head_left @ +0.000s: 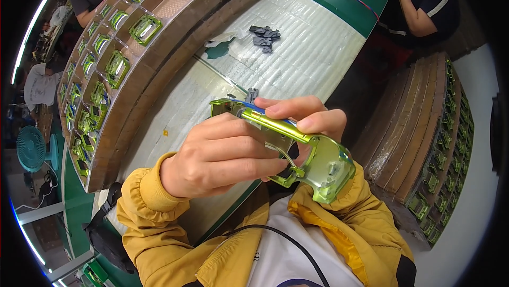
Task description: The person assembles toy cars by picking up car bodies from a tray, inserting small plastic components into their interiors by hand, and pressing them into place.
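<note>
In front of my chest I hold a glossy lime-green plastic frame, tilted, with a clear-looking curved end toward the lower right. My right hand grips its upper bar between thumb and fingers. Curled against the frame's opening and far end, my left hand is closed on it; its fingertips are partly hidden behind the frame. A blue strip runs along the bar's upper side. Just beyond the frame, a small dark grey plastic part lies on the table. Several more dark grey parts lie in a small heap farther away.
At the left, a large compartmented tray on a cardboard stack holds several green frames. Stacked cardboard trays with similar frames stand at the right. White foam sheeting covers the table. Two people work across and beside it. A teal fan stands far left.
</note>
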The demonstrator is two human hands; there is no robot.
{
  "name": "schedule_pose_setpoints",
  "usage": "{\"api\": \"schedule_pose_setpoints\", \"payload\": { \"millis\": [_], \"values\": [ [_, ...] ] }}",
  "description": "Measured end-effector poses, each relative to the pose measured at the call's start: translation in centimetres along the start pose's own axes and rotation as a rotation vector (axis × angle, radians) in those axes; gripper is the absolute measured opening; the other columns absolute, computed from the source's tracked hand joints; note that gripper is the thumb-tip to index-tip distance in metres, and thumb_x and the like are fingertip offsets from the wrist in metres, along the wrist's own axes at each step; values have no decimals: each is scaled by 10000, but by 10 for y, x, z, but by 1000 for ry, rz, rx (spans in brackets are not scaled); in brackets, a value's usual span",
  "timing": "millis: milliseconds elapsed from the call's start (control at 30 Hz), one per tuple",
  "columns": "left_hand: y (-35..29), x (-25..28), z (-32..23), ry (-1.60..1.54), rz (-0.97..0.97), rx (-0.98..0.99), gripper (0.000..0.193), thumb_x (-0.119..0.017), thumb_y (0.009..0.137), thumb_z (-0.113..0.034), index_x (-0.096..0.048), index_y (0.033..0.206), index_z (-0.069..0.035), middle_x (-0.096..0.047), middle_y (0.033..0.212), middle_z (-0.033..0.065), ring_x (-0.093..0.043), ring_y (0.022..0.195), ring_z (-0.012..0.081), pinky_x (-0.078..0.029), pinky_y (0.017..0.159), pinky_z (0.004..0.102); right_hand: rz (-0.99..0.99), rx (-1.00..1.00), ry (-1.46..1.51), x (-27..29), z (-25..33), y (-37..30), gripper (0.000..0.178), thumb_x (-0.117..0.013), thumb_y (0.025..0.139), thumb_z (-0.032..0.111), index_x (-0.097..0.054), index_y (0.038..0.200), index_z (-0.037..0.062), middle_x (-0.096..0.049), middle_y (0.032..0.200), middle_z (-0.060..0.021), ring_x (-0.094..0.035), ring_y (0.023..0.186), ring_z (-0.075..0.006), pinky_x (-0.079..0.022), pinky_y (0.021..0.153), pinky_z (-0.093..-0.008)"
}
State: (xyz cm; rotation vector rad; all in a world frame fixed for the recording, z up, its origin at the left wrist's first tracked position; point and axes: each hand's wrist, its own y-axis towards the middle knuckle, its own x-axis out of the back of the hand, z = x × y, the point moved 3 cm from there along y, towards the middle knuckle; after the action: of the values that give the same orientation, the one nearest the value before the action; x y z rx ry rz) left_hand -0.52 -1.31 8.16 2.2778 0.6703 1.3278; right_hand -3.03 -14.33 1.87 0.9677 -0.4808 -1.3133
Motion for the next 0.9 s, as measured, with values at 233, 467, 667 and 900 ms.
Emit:
{"api": "schedule_pose_setpoints", "payload": {
  "millis": [233, 467, 667, 900],
  "values": [
    [-11, -2, 8, -791, -193, 536, 561, -722, 641, -9, -436, 1124, 4, -585, 677, 86, -579, 718, 199, -455, 626, 305, -138, -434, 469, 11, 0, 1, 974, -846, 476, 310, -254, 1219, 98, -418, 1178, -192, -434, 1107, -308, -333, 941, -417],
    [-20, -20, 18, -1544, -242, 903, 606, -651, 718, -1, -256, 1178, -10, -608, 801, 131, -597, 750, 155, -472, 660, 232, 9, -257, 149, 18, -9, 6, 335, -667, 706, 124, -542, 997, 15, -529, 1050, -122, -459, 1087, -274, -364, 938, -409],
    [-18, -26, 14, -1517, -211, 918, 441, -570, 801, -29, -289, 1141, -24, -596, 915, 133, -585, 828, 143, -460, 715, 233, 120, -288, 153, 11, -2, 8, 212, -713, 662, 119, -571, 816, 82, -600, 843, -57, -527, 968, -229, -373, 923, -388],
    [-8, -7, 1, -489, -68, 385, 556, -757, 640, -181, -441, 1054, 15, -547, 976, 134, -554, 887, 222, -435, 773, 316, -53, -204, -6, 15, 7, 8, 242, -700, 673, 85, -504, 805, 134, -580, 779, -13, -519, 920, -188, -280, 976, -404]
  ]
}}
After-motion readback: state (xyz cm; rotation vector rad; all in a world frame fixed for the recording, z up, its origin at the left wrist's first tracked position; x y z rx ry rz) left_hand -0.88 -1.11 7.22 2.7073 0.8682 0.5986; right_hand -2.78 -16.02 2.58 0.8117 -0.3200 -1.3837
